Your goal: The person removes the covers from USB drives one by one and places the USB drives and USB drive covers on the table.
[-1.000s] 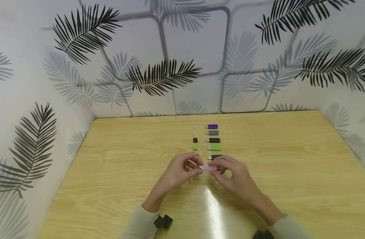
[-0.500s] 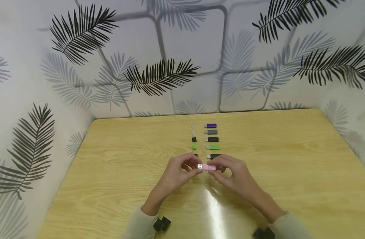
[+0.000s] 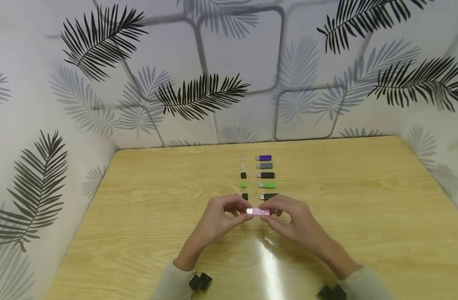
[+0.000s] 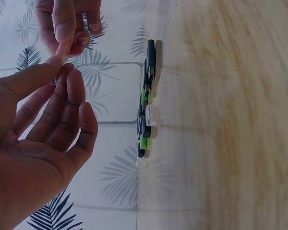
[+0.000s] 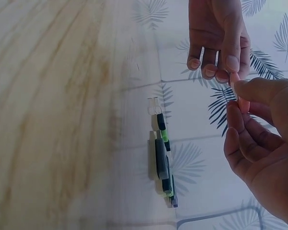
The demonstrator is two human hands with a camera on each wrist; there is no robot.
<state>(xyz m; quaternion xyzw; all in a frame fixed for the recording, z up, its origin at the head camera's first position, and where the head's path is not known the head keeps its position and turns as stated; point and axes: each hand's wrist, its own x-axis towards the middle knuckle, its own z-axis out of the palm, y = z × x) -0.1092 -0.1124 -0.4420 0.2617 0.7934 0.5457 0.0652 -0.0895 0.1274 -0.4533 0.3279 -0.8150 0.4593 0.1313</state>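
A pink USB stick (image 3: 260,212) with a bare metal plug at its left end is raised between both hands. My right hand (image 3: 294,221) pinches the pink body between thumb and fingertips. At the plug end, my left hand (image 3: 219,218) holds the stick with thumb and index finger, the other fingers loosely bent. In the left wrist view the pink stick (image 4: 62,50) appears edge-on, partly covered by fingertips. Just beyond the hands lies a dark USB stick (image 3: 268,196), partly hidden by the right hand, with a black cap (image 3: 245,196) to its left.
Purple (image 3: 265,158), grey (image 3: 266,166), black (image 3: 267,175) and green USB sticks (image 3: 268,185) form a column on the wooden table (image 3: 157,208). Left of them stand a clear cap (image 3: 243,167), a black cap (image 3: 243,175) and a green cap (image 3: 244,185). A patterned wall (image 3: 244,112) rises behind.
The pink USB stick has turned so its round mark and plug face show, and it has shifted slightly left. The left hand has moved a little left, uncovering the nearby black cap.
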